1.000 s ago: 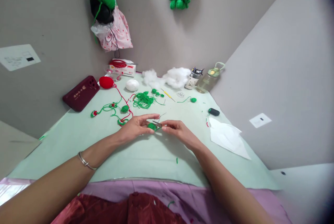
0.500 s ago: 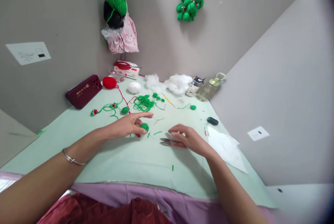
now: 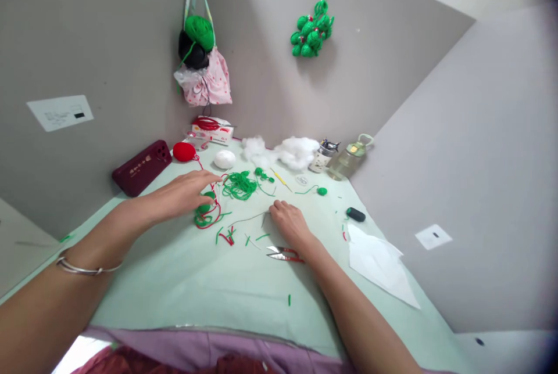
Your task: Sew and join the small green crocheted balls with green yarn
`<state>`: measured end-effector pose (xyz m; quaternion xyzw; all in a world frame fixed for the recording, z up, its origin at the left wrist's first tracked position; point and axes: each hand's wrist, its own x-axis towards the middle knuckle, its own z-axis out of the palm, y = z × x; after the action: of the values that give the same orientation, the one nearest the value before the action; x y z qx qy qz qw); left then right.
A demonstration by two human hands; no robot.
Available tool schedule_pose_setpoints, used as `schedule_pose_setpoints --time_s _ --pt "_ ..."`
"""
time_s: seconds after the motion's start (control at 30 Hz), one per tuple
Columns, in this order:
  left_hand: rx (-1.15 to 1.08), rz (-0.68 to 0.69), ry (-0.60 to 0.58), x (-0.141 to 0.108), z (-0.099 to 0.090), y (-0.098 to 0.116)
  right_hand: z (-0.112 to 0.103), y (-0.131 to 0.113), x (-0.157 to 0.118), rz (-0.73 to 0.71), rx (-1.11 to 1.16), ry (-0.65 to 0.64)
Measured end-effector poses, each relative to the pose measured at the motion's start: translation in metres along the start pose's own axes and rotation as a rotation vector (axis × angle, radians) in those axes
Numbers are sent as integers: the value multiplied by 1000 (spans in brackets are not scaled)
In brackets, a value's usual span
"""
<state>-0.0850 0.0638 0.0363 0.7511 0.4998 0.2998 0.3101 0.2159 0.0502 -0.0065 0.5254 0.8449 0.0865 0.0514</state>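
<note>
The left hand (image 3: 185,193) reaches over green crocheted balls (image 3: 203,209) on the table (image 3: 209,287), fingers wide; the right hand's (image 3: 288,223) fingers curl at a dark strand (image 3: 249,220) (pinched or not, I cannot tell). Thread snips (image 3: 283,257) lie beside, probably for quick reach.

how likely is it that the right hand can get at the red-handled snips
Probably yes: the red-handled snips lie close by the right hand, with nothing visible on top.

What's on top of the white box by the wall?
Red-handled scissors lie on the box. The part of its top beneath them is covered, so I can't see that.
</note>
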Motion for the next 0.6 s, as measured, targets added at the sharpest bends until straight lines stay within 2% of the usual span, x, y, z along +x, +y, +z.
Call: schedule_pose_setpoints --time_s 0.07,0.13,0.23,0.3,0.33,0.4,0.53,0.6 --pt "7 31 -15 4 12 7 -2 0 -1 20 5 9" --pt "-42 34 -143 11 35 17 -6 0 -4 45 44 37" --pt "-182 109 -211 28 72 26 -12 2 -12 65 235 136" --pt "-211 114 -325 44 88 27 -14 7 -17 71 352 198" --pt "-199 107 -384 53 92 28 -13 11 -19 85 372 210" --pt "-176 107 -420 71 93 32 -9 23 -21 155 369 205" --pt "-67 163 -392 102 87 52 3 49 -23 327 372 162" --pt "-36 215 -376 114 91 64 6 58 -23 373 401 154"
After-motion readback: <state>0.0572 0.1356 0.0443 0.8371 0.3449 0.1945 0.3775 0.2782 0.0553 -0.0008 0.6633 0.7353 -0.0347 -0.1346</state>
